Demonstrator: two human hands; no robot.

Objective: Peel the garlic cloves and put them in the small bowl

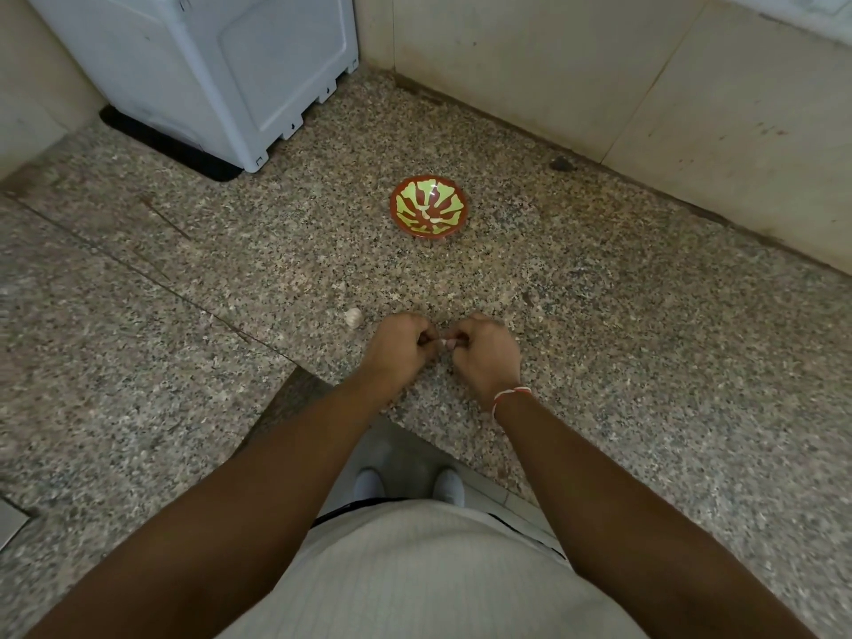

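Over the front edge of the speckled stone bench (599,315), a garlic clove (446,342) is pinched between the curled fingers of the left hand (400,347) and the right hand (486,357) — only a pale sliver of it can be seen between them. Farther back, well apart from the hands, the small bowl (428,208) — red-brown with a yellow-green pattern — is set upright on the bench, and a few pale pieces are seen at its bottom. Just left of the left hand, another garlic piece (354,316) is left lying on the stone.

Your one head camera looks steeply down from above onto the granite counter (599,315), close over your own forearms
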